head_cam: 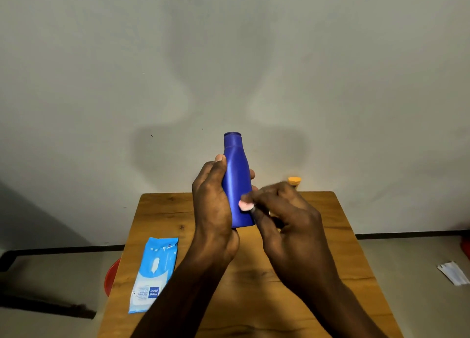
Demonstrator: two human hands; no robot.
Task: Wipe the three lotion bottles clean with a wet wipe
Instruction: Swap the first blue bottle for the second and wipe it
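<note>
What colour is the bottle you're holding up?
Blue all over, cap too; the head view shows the bottle.

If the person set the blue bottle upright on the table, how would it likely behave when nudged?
The blue bottle looks tall and narrow-based, so probably tippy. Its smooth, rounded body would likely roll if laid flat. The left hand holds it aloft alone, suggesting it is fairly light.

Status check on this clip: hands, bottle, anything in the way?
Left hand grips blue bottle, held upright above table. Right hand pinches small pink-white wad against its lower side. Wipes pack lies left; nothing blocking.
</note>
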